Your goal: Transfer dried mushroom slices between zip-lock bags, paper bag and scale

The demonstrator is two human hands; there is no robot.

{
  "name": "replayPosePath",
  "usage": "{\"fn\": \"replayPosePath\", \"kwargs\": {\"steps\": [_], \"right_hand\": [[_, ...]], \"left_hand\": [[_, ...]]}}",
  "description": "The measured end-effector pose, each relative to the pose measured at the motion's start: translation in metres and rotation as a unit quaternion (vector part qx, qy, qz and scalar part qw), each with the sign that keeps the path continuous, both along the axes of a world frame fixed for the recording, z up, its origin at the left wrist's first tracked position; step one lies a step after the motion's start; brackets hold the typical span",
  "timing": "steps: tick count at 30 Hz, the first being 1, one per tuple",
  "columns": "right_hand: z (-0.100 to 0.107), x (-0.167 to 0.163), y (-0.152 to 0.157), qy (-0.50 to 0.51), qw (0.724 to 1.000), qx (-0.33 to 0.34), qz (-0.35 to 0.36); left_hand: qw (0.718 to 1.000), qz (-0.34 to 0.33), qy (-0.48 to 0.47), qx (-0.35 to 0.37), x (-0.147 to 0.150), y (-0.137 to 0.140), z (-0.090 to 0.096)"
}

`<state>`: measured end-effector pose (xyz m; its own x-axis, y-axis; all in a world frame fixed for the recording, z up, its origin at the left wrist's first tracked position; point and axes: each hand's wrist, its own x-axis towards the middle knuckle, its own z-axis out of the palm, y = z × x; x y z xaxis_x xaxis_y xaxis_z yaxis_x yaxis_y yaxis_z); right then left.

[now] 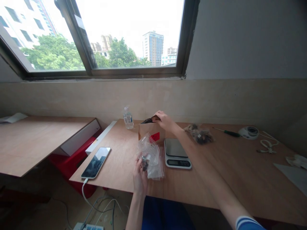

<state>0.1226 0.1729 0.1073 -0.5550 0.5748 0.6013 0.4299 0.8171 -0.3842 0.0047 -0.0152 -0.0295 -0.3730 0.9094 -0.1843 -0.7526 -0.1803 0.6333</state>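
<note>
My left hand point(139, 169) is closed on a clear zip bag point(149, 150), which stands upright with its mouth to the top. Small dark and shiny parts point(144, 163) lie in the bag's bottom by my fingers. Beyond it is an open cardboard box point(144, 128) with a red label point(154, 137) and dark contents point(146, 121) at its top. My right hand point(162, 118) reaches over the box's opening, fingers curled down; what they grip is hidden. More flat clear bags point(157, 172) lie beside my left hand.
A kitchen scale point(177, 148) stands right of the bags. Farther right are filled bags point(203, 136), a screwdriver point(231, 133), a white dome camera point(248, 132) and a coiled cable point(267, 147). A water bottle point(128, 118) and a plugged-in phone point(96, 163) are on the left.
</note>
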Motion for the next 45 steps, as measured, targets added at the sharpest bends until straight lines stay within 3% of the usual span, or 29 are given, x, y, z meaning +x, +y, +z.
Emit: {"fn": "replayPosePath", "kwargs": {"steps": [5, 10, 16, 19, 22, 26, 29, 32, 38, 45], "right_hand": [[-0.006, 0.005, 0.006, -0.037, 0.999, -0.015, -0.027], [0.006, 0.008, 0.008, -0.075, 0.995, -0.064, -0.021], [0.022, 0.011, -0.021, 0.023, 0.998, -0.044, -0.034], [0.012, 0.02, -0.048, 0.084, 0.986, -0.144, 0.023], [-0.011, 0.03, -0.074, 0.072, 0.952, -0.287, 0.084], [-0.039, 0.035, -0.095, 0.035, 0.915, -0.386, 0.114], [-0.046, 0.035, -0.101, 0.042, 0.882, -0.453, 0.125], [-0.047, 0.035, -0.103, 0.027, 0.886, -0.447, 0.124], [-0.06, 0.032, -0.105, -0.034, 0.937, -0.326, 0.12], [-0.068, 0.029, -0.105, -0.032, 0.945, -0.305, 0.118]], "left_hand": [[1.0, -0.011, 0.012, -0.005, -0.001, 0.0, -0.002], [1.0, -0.017, 0.0, 0.005, 0.006, 0.0, 0.001], [0.998, -0.041, -0.018, 0.043, 0.009, -0.003, 0.002], [0.996, -0.061, 0.015, 0.062, 0.008, -0.002, 0.001], [0.994, -0.065, 0.05, 0.07, 0.01, -0.002, 0.0], [0.992, -0.064, 0.083, 0.071, 0.014, -0.003, 0.002], [0.988, -0.066, 0.127, 0.054, 0.015, -0.005, 0.003], [0.981, -0.042, 0.185, 0.026, 0.013, -0.006, 0.001], [0.967, 0.009, 0.252, -0.031, 0.012, -0.004, 0.001], [0.962, 0.012, 0.271, -0.023, 0.015, -0.006, 0.008]]}}
